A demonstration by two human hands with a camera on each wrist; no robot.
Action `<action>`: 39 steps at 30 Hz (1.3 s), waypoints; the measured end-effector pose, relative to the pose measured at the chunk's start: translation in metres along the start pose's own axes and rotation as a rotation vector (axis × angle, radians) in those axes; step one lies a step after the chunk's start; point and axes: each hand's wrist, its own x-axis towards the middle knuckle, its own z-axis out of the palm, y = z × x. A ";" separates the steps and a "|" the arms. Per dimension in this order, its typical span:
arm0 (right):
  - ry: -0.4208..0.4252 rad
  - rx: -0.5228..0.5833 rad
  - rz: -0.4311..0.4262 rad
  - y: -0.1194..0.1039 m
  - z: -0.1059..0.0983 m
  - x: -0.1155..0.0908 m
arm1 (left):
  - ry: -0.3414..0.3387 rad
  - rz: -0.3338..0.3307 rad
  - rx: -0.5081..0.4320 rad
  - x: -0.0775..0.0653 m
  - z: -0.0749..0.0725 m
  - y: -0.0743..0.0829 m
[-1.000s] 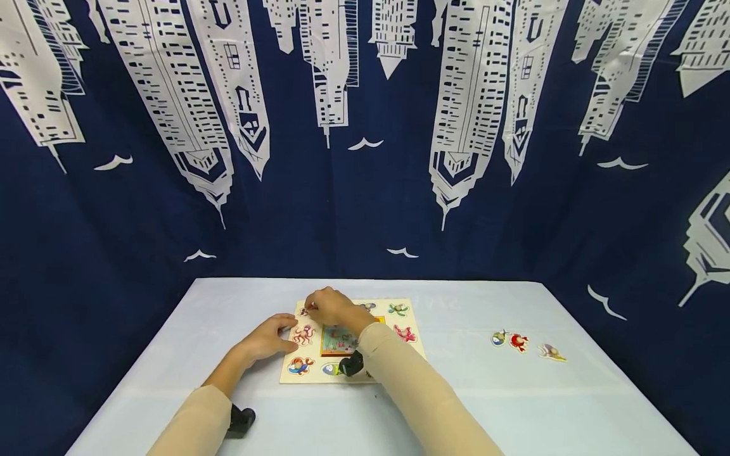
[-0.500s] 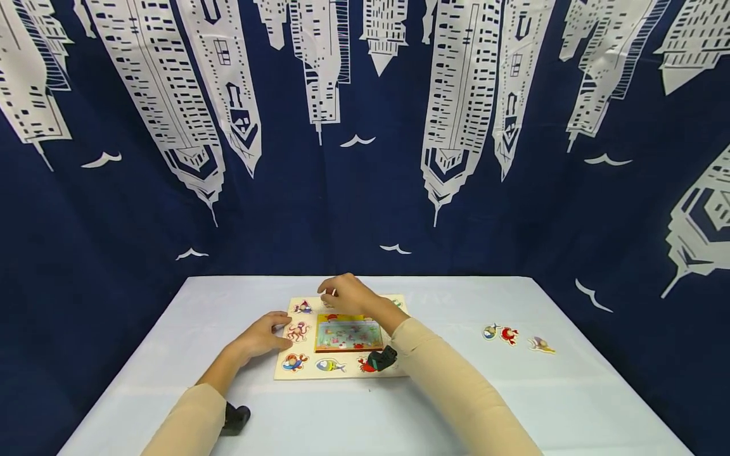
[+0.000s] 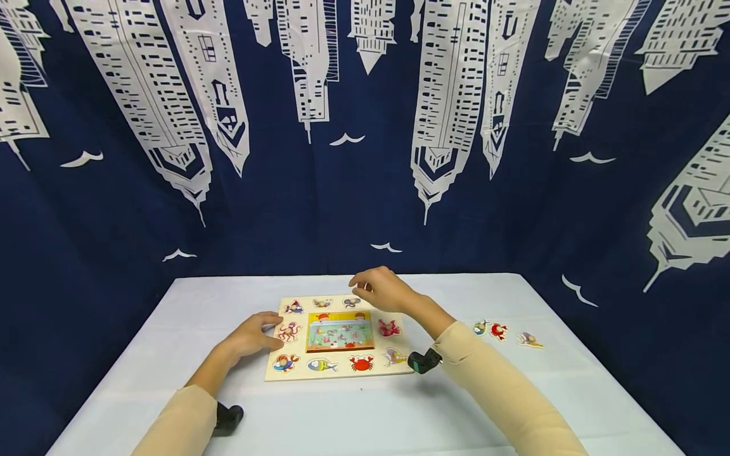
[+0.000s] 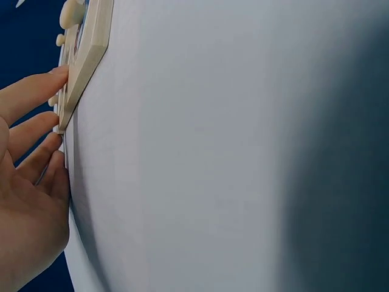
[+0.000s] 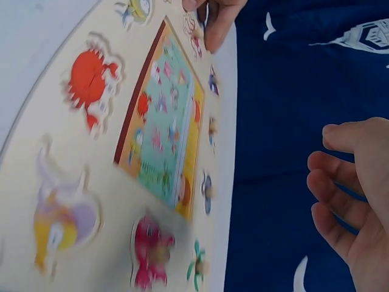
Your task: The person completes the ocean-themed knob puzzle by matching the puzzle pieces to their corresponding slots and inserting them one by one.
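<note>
A wooden peg puzzle board (image 3: 336, 373) with sea-animal pictures around a central aquarium scene lies on the table. My left hand (image 3: 256, 335) rests at its left edge, fingers extended; in the left wrist view, the fingertips of that left hand (image 4: 30, 158) touch the board's side (image 4: 88, 64). Above the board's far right corner hovers my right hand (image 3: 384, 290), with fingers loosely bent; nothing shows between them in the right wrist view. Knobs stand on several pictures, such as the pink animal (image 5: 152, 252). The red crab picture (image 5: 88, 76) shows no knob.
Three loose pieces lie on the white table (image 3: 456, 405) to the right of the board: a fish piece (image 3: 480, 327), a red crab piece (image 3: 498, 331) and a shell-like piece (image 3: 530, 340). A dark blue cloth (image 3: 296, 209) with white buildings hangs behind.
My right hand has lifted from the board's far left corner and moved right across its far edge, uncovering the pictures. My left hand has stayed at the left edge. The view has shifted slightly.
</note>
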 end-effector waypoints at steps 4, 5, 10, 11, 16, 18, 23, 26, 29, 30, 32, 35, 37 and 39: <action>-0.019 0.008 0.017 0.008 -0.010 -0.013 | 0.001 0.005 0.006 -0.001 -0.002 -0.001; -0.027 0.009 0.026 0.010 -0.011 -0.017 | 0.001 0.005 0.007 -0.002 -0.002 -0.001; -0.031 0.016 0.071 0.020 -0.021 -0.034 | -0.006 0.012 0.021 -0.001 -0.002 -0.002; -0.025 0.016 0.078 0.021 -0.023 -0.037 | -0.004 0.013 0.025 -0.001 -0.002 -0.003; 0.002 0.010 0.100 0.029 -0.030 -0.048 | -0.009 0.016 0.029 -0.003 -0.003 -0.005; 0.006 0.011 0.102 0.032 -0.032 -0.051 | -0.015 0.015 0.031 -0.005 -0.004 -0.006; 0.005 0.005 0.098 0.036 -0.040 -0.057 | -0.014 0.011 0.022 -0.009 -0.008 -0.010; 0.007 -0.006 0.112 0.040 -0.046 -0.066 | -0.021 0.017 0.013 -0.009 -0.008 -0.009; 0.016 -0.017 0.134 0.046 -0.052 -0.077 | -0.026 0.023 0.016 -0.008 -0.007 -0.007; 0.021 -0.018 0.138 0.048 -0.054 -0.081 | -0.026 0.025 0.015 -0.007 -0.007 -0.006; 0.024 -0.019 0.148 0.053 -0.056 -0.089 | -0.028 0.024 0.018 -0.007 -0.005 -0.005; 0.017 -0.009 0.172 0.062 -0.057 -0.103 | -0.034 0.028 0.022 -0.007 -0.002 -0.003; 0.012 -0.007 0.197 0.067 -0.057 -0.112 | -0.042 0.036 0.020 -0.008 0.000 -0.001; 0.004 -0.010 0.226 0.072 -0.057 -0.122 | -0.046 0.045 0.014 -0.007 0.002 0.001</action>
